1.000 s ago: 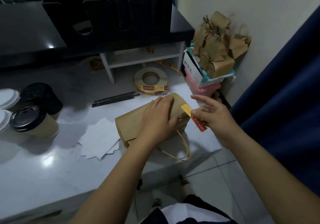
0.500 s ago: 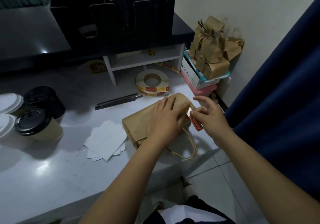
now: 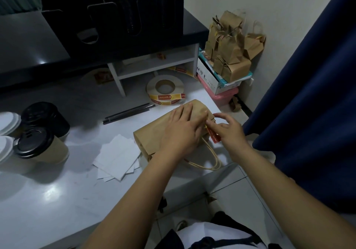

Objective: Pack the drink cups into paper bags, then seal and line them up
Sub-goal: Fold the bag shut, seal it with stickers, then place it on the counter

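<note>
Kraft paper bag (image 3: 148, 140) lies on its side on the counter (image 3: 57, 191), just in front of the sticker roll (image 3: 165, 89). The left hand (image 3: 183, 131) presses flat on it with straight fingers. Just beside it, the right hand (image 3: 229, 131) pinches a red sticker (image 3: 213, 138) at the bag's folded end.

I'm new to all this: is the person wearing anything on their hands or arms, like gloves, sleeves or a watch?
No. The left hand and right hand are bare: no gloves, rings or watch show. Both forearms are uncovered, no sleeves in sight. Low in view is a white top with dark fabric over it.
</note>
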